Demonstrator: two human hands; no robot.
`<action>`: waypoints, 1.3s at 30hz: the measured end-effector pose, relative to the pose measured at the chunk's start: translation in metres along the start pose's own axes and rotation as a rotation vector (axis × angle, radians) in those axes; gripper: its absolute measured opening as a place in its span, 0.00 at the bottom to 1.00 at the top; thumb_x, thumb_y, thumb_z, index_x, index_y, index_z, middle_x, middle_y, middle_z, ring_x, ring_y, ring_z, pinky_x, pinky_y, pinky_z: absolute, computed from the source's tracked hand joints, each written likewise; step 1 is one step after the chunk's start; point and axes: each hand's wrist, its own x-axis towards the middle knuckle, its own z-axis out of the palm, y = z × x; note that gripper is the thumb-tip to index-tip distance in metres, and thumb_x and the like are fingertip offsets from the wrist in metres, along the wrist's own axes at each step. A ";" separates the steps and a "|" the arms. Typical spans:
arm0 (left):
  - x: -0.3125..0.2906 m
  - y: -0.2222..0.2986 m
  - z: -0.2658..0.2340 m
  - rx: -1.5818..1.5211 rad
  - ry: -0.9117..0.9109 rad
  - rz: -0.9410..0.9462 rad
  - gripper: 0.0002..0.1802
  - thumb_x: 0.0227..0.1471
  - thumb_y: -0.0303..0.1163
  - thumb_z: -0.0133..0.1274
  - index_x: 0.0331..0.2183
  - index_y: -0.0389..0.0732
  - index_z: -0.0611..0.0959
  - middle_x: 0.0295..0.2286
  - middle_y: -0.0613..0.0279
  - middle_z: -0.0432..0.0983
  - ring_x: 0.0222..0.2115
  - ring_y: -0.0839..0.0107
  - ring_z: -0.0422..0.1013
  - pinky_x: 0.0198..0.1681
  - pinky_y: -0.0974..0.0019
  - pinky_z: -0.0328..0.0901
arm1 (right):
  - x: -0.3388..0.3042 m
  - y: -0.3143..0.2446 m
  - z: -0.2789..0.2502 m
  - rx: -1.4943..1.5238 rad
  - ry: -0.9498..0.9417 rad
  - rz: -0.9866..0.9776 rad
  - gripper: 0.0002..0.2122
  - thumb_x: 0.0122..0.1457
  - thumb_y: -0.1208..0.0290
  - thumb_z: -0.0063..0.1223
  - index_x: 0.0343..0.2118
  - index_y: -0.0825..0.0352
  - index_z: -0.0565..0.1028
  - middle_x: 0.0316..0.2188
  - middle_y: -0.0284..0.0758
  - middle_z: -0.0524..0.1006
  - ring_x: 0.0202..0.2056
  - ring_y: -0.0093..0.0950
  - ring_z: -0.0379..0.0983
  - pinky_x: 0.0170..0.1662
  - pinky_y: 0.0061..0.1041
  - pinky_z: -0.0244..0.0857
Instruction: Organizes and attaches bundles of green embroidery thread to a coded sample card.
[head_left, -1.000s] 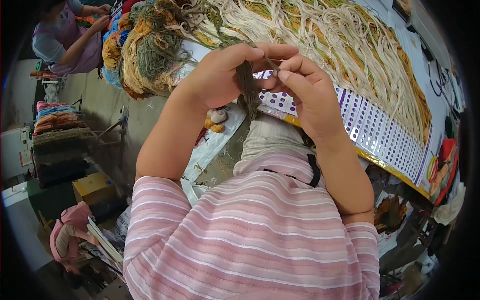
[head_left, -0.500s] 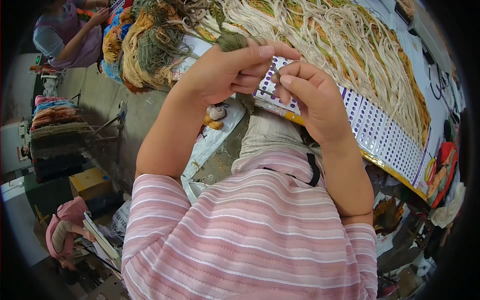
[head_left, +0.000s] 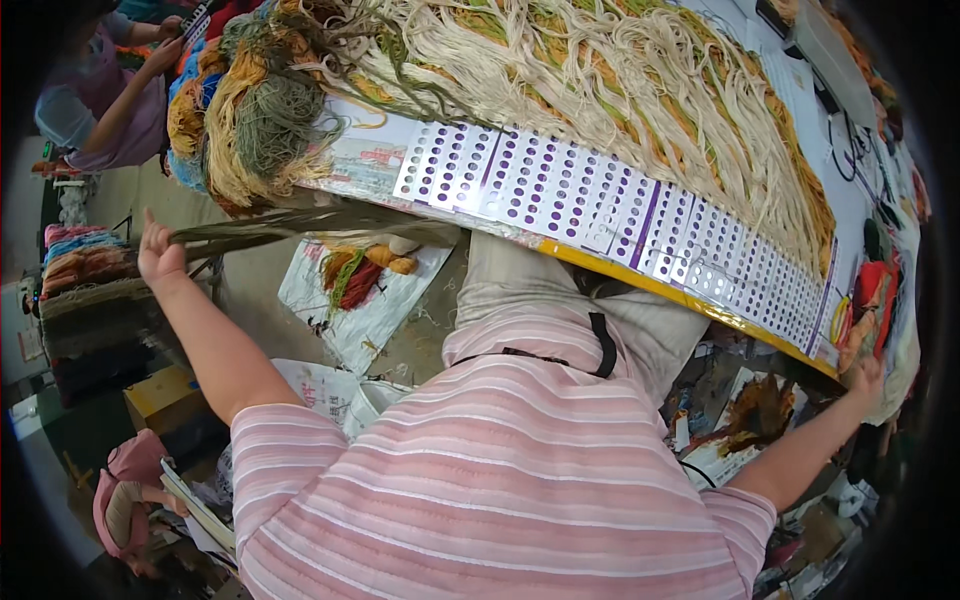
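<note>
Far out to the left, my left hand (head_left: 162,252) is closed round one end of an olive-green skein of yarn (head_left: 290,226), its index finger sticking up. The strands stretch taut to the right, below the table's front edge, where their other end is hidden. At the far right end of the table, my right hand (head_left: 862,384) reaches out beside a red item (head_left: 886,300) and a pale cloth-like bundle (head_left: 905,370). Its fingers are too small and partly hidden to show whether they hold something. A white strip with rows of purple-ringed holes (head_left: 610,205) lies along the table edge.
Long cream, orange and green yarns (head_left: 600,80) cover the table. Tangled yarn heaps (head_left: 260,110) hang over its left end. Yellow tape (head_left: 640,277) runs along the front edge. On the floor, a white sheet (head_left: 350,330) carries small yarn bundles. A co-worker (head_left: 110,90) is at upper left.
My hands were together over the strip, working an olive strand. They have spread far apart: the left drew the skein out leftward, the right went to the table's right end.
</note>
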 end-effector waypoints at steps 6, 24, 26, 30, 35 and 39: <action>-0.048 -0.135 0.113 0.130 -0.426 -0.244 0.20 0.60 0.30 0.42 0.54 0.37 0.68 0.18 0.75 0.56 0.14 0.86 0.48 0.16 0.79 0.47 | -0.106 0.018 0.050 -0.226 -0.587 -0.239 0.15 0.63 0.76 0.38 0.51 0.73 0.67 0.16 0.22 0.52 0.15 0.12 0.46 0.17 0.12 0.42; -0.159 -0.440 0.180 1.633 -0.602 -0.437 0.14 0.46 0.33 0.51 0.36 0.36 0.80 0.23 0.58 0.78 0.19 0.74 0.72 0.21 0.70 0.66 | -0.334 0.336 0.201 -0.912 -1.101 -0.518 0.05 0.45 0.69 0.56 0.20 0.64 0.79 0.21 0.35 0.77 0.24 0.34 0.75 0.30 0.30 0.67; -0.157 -0.436 0.182 1.688 -0.608 -0.411 0.13 0.47 0.33 0.50 0.34 0.37 0.81 0.22 0.59 0.77 0.20 0.74 0.74 0.22 0.69 0.67 | -0.333 0.337 0.200 -0.899 -1.082 -0.491 0.05 0.44 0.69 0.57 0.20 0.63 0.79 0.21 0.35 0.77 0.25 0.34 0.74 0.31 0.30 0.67; -0.152 -0.438 0.184 1.558 -0.609 -0.607 0.13 0.48 0.29 0.52 0.37 0.35 0.81 0.25 0.63 0.76 0.14 0.77 0.65 0.17 0.72 0.61 | -0.335 0.332 0.198 -0.904 -1.097 -0.518 0.04 0.45 0.69 0.57 0.21 0.63 0.79 0.22 0.34 0.76 0.27 0.33 0.74 0.32 0.29 0.67; -0.139 -0.451 0.184 1.475 -0.657 -0.810 0.05 0.47 0.28 0.53 0.27 0.37 0.80 0.18 0.67 0.71 0.13 0.78 0.61 0.16 0.71 0.56 | -0.336 0.335 0.196 -0.845 -1.098 -0.508 0.05 0.45 0.69 0.57 0.24 0.63 0.80 0.25 0.33 0.77 0.27 0.32 0.74 0.32 0.29 0.67; -0.136 -0.455 0.175 1.311 -0.571 -0.819 0.04 0.47 0.28 0.55 0.24 0.39 0.80 0.17 0.68 0.70 0.12 0.80 0.59 0.15 0.74 0.53 | -0.331 0.336 0.187 -0.768 -1.217 -0.645 0.06 0.46 0.69 0.55 0.26 0.62 0.81 0.27 0.33 0.77 0.28 0.31 0.75 0.33 0.26 0.68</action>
